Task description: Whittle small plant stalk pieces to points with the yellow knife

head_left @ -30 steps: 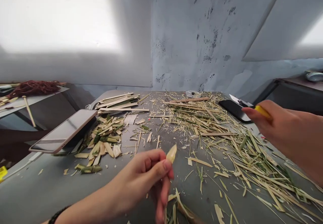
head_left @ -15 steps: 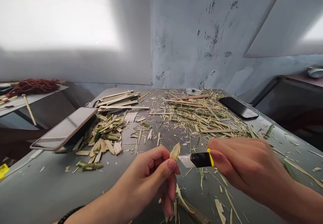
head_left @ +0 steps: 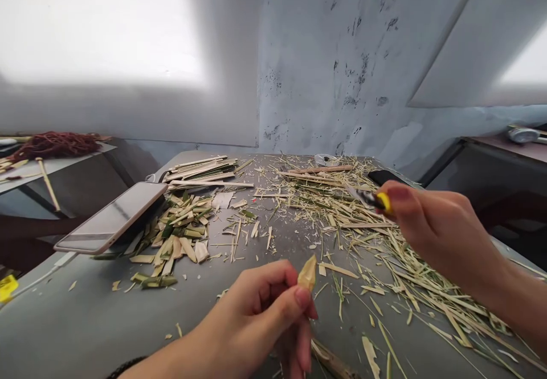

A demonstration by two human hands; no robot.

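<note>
Between thumb and fingers, my left hand [head_left: 269, 310] pinches a small pale piece of bamboo [head_left: 307, 272] with a pointed upper end. My right hand [head_left: 444, 231] is closed round a yellow and black utility knife [head_left: 378, 199], raised over the shavings to the right. Its blade points up and left, slightly blurred, well apart from the bamboo piece. Below my left hand, a brownish stick [head_left: 333, 361] lies on the table, partly hidden by the hand.
Grey table [head_left: 106, 316] bears a phone [head_left: 113, 216] propped at left, a heap of bamboo chips [head_left: 179, 231], split strips [head_left: 205, 171] behind, and many shavings [head_left: 427, 276] at right. A black phone [head_left: 387, 178] lies partly behind my right hand. Reddish-brown cord [head_left: 57, 145] sits on a side table.
My right hand with the knife has lifted away from the bamboo piece, up and to the right. My left hand, still pinching the piece, has shifted slightly right and down.
</note>
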